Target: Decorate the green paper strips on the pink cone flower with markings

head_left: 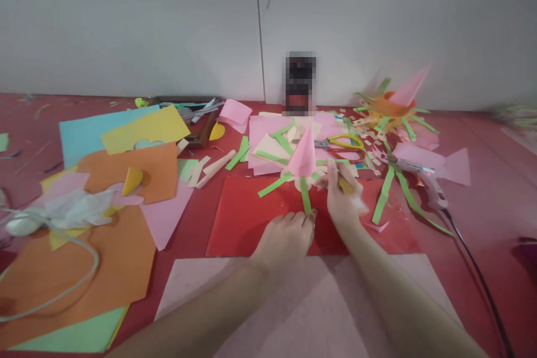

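A pink paper cone [302, 155] stands upright, with green paper strips [274, 185] spreading out from its base over a glossy red sheet [243, 218]. My left hand [285, 238] rests on the red sheet with its fingers curled, the thumb and fingertips at the end of the strip that points toward me. To the right of the cone, my right hand [343, 201] is closed around a small yellow item [345, 184] with a whitish end. Blur hides what kind of item it is. Scissors [342, 146] with yellow and red handles lie behind the cone.
A hot glue gun [434, 187] with a black cord lies to the right. Behind it, another cone piece [394, 100] stands among paper scraps. Coloured paper sheets [126, 235] and a white cable [94, 257] cover the left side. A pixelated upright object [299, 84] leans against the wall.
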`<state>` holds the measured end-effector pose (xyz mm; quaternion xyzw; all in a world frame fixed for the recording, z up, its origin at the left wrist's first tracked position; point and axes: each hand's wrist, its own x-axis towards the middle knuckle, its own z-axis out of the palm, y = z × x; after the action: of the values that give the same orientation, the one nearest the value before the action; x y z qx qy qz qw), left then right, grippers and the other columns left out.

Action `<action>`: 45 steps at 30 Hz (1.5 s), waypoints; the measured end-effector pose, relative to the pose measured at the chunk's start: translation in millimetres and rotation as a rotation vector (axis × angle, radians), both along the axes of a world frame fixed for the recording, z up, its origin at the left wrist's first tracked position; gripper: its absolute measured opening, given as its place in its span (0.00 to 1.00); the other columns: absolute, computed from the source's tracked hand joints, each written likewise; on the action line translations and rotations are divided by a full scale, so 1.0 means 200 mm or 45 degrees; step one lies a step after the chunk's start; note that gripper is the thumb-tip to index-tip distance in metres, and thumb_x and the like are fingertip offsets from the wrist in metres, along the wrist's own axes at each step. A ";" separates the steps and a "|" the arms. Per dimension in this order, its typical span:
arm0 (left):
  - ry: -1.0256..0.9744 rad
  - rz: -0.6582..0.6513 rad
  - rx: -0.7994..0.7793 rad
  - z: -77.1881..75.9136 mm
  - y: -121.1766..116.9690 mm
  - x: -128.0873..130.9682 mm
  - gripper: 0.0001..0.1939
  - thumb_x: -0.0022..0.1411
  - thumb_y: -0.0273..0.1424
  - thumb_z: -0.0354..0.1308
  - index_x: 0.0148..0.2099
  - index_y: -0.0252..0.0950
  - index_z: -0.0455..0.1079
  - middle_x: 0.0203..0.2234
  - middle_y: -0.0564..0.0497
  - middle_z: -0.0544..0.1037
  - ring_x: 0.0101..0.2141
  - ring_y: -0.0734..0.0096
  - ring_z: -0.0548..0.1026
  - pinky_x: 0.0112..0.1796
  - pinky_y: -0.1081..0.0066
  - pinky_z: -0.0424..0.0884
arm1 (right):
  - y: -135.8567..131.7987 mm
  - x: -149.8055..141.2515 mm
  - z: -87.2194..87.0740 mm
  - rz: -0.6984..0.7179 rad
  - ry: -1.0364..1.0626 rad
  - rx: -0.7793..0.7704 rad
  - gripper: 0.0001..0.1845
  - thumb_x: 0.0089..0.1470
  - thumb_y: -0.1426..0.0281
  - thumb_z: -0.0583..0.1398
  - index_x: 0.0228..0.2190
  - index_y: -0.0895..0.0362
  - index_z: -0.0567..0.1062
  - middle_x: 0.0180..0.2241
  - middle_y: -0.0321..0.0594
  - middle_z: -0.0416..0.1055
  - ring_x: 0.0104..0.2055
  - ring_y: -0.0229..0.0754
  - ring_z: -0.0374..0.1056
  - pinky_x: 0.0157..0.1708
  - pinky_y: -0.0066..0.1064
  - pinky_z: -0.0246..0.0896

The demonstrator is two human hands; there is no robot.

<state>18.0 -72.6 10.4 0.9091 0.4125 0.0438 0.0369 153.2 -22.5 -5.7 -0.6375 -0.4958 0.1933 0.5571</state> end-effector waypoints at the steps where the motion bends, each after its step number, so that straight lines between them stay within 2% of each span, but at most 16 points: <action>1: 0.001 -0.002 0.011 0.00 0.00 0.00 0.14 0.64 0.24 0.39 0.43 0.32 0.66 0.22 0.51 0.70 0.25 0.71 0.70 0.24 0.72 0.64 | 0.00 0.00 0.00 -0.011 -0.076 0.024 0.16 0.56 0.57 0.49 0.32 0.55 0.68 0.22 0.36 0.70 0.23 0.38 0.67 0.28 0.29 0.61; 3: -0.030 0.015 0.041 -0.01 0.00 -0.01 0.13 0.63 0.24 0.41 0.45 0.32 0.65 0.22 0.52 0.70 0.25 0.71 0.70 0.24 0.71 0.64 | 0.01 0.01 0.00 -0.002 -0.215 0.041 0.13 0.57 0.59 0.49 0.33 0.54 0.67 0.28 0.39 0.72 0.30 0.40 0.68 0.31 0.30 0.60; 5: -0.101 0.059 0.075 -0.03 0.00 -0.01 0.12 0.64 0.26 0.42 0.45 0.33 0.64 0.23 0.52 0.70 0.25 0.71 0.70 0.24 0.71 0.63 | 0.02 0.02 -0.01 0.040 -0.304 0.013 0.12 0.58 0.61 0.48 0.33 0.54 0.65 0.28 0.39 0.72 0.32 0.41 0.68 0.32 0.31 0.59; 8: -0.181 0.054 0.137 -0.05 0.01 -0.01 0.10 0.64 0.26 0.43 0.36 0.35 0.64 0.23 0.53 0.68 0.24 0.72 0.68 0.24 0.71 0.61 | 0.03 0.03 -0.02 0.090 -0.386 -0.039 0.11 0.58 0.61 0.48 0.30 0.54 0.64 0.27 0.39 0.71 0.31 0.41 0.66 0.30 0.30 0.57; 12: -0.194 -0.055 0.267 -0.04 0.02 -0.02 0.12 0.63 0.27 0.44 0.27 0.36 0.61 0.21 0.54 0.65 0.23 0.73 0.64 0.24 0.71 0.58 | 0.04 0.03 -0.03 0.135 -0.433 -0.077 0.12 0.58 0.62 0.47 0.30 0.55 0.63 0.26 0.38 0.68 0.28 0.40 0.64 0.28 0.29 0.54; 15: -0.217 -0.138 0.310 -0.03 0.03 -0.02 0.13 0.64 0.28 0.45 0.26 0.36 0.60 0.22 0.54 0.64 0.23 0.73 0.63 0.25 0.70 0.57 | 0.04 0.04 -0.03 0.190 -0.414 -0.070 0.11 0.58 0.63 0.47 0.30 0.55 0.63 0.27 0.37 0.68 0.29 0.40 0.64 0.28 0.28 0.54; 20: -0.312 -0.330 0.273 -0.01 0.02 -0.02 0.13 0.64 0.31 0.45 0.27 0.36 0.61 0.23 0.54 0.66 0.25 0.74 0.63 0.28 0.70 0.58 | 0.03 0.04 -0.02 0.219 -0.359 -0.060 0.10 0.58 0.63 0.47 0.30 0.54 0.62 0.27 0.37 0.68 0.30 0.40 0.65 0.28 0.28 0.55; 23: -0.401 -0.225 0.228 0.01 0.02 -0.02 0.12 0.64 0.30 0.44 0.30 0.36 0.64 0.25 0.54 0.68 0.27 0.74 0.64 0.30 0.70 0.60 | 0.03 0.03 -0.02 0.227 -0.318 -0.052 0.10 0.58 0.63 0.47 0.29 0.54 0.63 0.26 0.37 0.68 0.29 0.39 0.65 0.28 0.29 0.56; 25: -0.455 -0.071 0.198 0.01 0.03 -0.02 0.09 0.64 0.29 0.44 0.38 0.36 0.65 0.31 0.52 0.71 0.32 0.72 0.67 0.34 0.69 0.61 | 0.03 0.03 -0.02 0.222 -0.267 -0.059 0.10 0.58 0.63 0.48 0.29 0.54 0.62 0.26 0.36 0.68 0.29 0.39 0.66 0.29 0.29 0.57; 28: -0.475 0.153 0.170 0.00 0.05 -0.03 0.11 0.62 0.27 0.46 0.46 0.35 0.64 0.40 0.49 0.71 0.39 0.69 0.67 0.41 0.67 0.62 | 0.03 0.02 -0.01 0.179 -0.156 -0.056 0.11 0.58 0.62 0.48 0.28 0.54 0.62 0.26 0.36 0.69 0.28 0.38 0.67 0.29 0.28 0.59; 33: -0.491 0.373 0.080 -0.04 0.10 -0.04 0.10 0.60 0.26 0.49 0.44 0.37 0.66 0.39 0.49 0.69 0.42 0.66 0.67 0.43 0.63 0.61 | 0.02 0.00 0.03 -0.040 -0.032 0.081 0.14 0.57 0.60 0.49 0.25 0.55 0.63 0.23 0.35 0.69 0.28 0.38 0.67 0.31 0.28 0.59; 36: -0.535 0.436 0.064 -0.05 0.12 -0.06 0.10 0.59 0.27 0.51 0.44 0.39 0.66 0.40 0.49 0.68 0.44 0.65 0.66 0.46 0.61 0.59 | 0.01 -0.01 0.04 -0.075 0.056 0.059 0.19 0.57 0.58 0.48 0.25 0.56 0.68 0.18 0.34 0.66 0.24 0.37 0.65 0.30 0.29 0.59; 40: -0.533 0.416 0.063 -0.05 0.12 -0.07 0.10 0.58 0.27 0.53 0.42 0.41 0.69 0.36 0.50 0.68 0.40 0.66 0.66 0.43 0.62 0.60 | -0.01 -0.01 0.05 0.022 0.082 -0.062 0.21 0.54 0.56 0.51 0.22 0.57 0.72 0.20 0.37 0.68 0.26 0.38 0.65 0.28 0.29 0.59; 42: -0.511 0.389 0.061 -0.04 0.12 -0.07 0.09 0.58 0.27 0.53 0.40 0.41 0.70 0.32 0.52 0.68 0.36 0.68 0.66 0.41 0.63 0.60 | -0.02 -0.01 0.05 0.074 0.110 -0.117 0.20 0.53 0.57 0.52 0.20 0.57 0.71 0.20 0.36 0.68 0.24 0.37 0.64 0.25 0.27 0.57; 45: -0.485 0.374 0.037 -0.04 0.12 -0.07 0.07 0.58 0.27 0.53 0.37 0.40 0.71 0.28 0.53 0.70 0.33 0.69 0.66 0.38 0.64 0.60 | -0.02 -0.02 0.03 0.222 0.129 -0.155 0.19 0.53 0.58 0.53 0.17 0.56 0.64 0.13 0.30 0.59 0.17 0.32 0.56 0.19 0.25 0.51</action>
<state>4.7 -48.6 2.6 0.8152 0.5252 0.2252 0.0940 149.7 -26.0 0.6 -0.6140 -0.5080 0.3026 0.5229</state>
